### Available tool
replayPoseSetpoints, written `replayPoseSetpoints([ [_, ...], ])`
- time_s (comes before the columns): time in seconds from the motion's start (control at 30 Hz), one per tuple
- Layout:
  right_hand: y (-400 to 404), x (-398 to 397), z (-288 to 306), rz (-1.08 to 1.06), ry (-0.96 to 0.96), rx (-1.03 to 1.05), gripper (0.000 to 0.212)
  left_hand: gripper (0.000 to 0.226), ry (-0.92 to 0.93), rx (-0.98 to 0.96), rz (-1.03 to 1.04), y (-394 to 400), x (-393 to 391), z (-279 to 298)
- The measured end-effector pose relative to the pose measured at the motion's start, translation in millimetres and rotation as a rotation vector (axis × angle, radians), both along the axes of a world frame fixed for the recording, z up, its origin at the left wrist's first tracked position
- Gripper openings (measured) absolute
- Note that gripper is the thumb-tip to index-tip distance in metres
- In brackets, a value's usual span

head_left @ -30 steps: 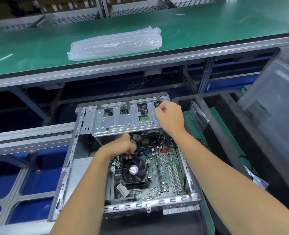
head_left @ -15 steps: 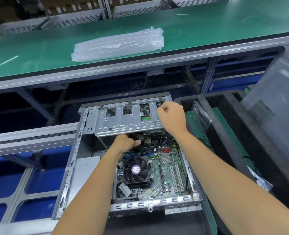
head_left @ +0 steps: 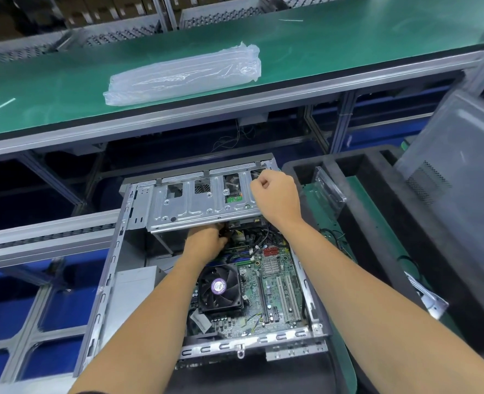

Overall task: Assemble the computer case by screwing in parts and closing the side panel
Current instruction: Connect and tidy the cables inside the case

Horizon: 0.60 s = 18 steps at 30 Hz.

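Note:
The open computer case (head_left: 113, 268) lies on its side, showing the green motherboard (head_left: 275, 288) and the black CPU fan (head_left: 219, 288). A silver drive cage (head_left: 189, 209) spans the far end of the case. My right hand (head_left: 277, 196) is closed in a fist on the cage's right end. My left hand (head_left: 204, 243) reaches under the cage's near edge and pinches a black cable plug (head_left: 226, 234) among the wires; its fingertips are partly hidden. The grey side panel (head_left: 456, 177) leans upright at the right, apart from the case.
A black foam tray (head_left: 377, 223) with a clear plastic piece (head_left: 330, 189) sits right of the case. Behind, a raised green bench (head_left: 348, 46) holds a clear plastic bag (head_left: 184, 75). Aluminium conveyor rails (head_left: 36, 237) run along the left.
My left hand has moved from beside the CPU fan up and away, under the drive cage's edge. My right hand has stayed on the cage's right end.

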State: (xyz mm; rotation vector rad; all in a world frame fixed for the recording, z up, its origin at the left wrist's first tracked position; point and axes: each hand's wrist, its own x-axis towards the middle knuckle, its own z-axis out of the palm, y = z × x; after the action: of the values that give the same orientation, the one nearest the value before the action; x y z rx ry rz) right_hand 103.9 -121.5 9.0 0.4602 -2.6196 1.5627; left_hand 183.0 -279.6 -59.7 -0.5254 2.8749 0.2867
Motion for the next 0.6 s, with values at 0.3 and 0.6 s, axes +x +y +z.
replayPoseSetpoints([
  [0.3, 0, 0, -1, 0.005, -0.007, -0.002, 0.028, 0.036, -0.010, -0.016, 0.003, -6, -6, -4],
  [0.6, 0, -1, -1, 0.015, -0.007, -0.011, 0.028, 0.040, -0.087, 0.048, -0.002, -12, -8, -4],
])
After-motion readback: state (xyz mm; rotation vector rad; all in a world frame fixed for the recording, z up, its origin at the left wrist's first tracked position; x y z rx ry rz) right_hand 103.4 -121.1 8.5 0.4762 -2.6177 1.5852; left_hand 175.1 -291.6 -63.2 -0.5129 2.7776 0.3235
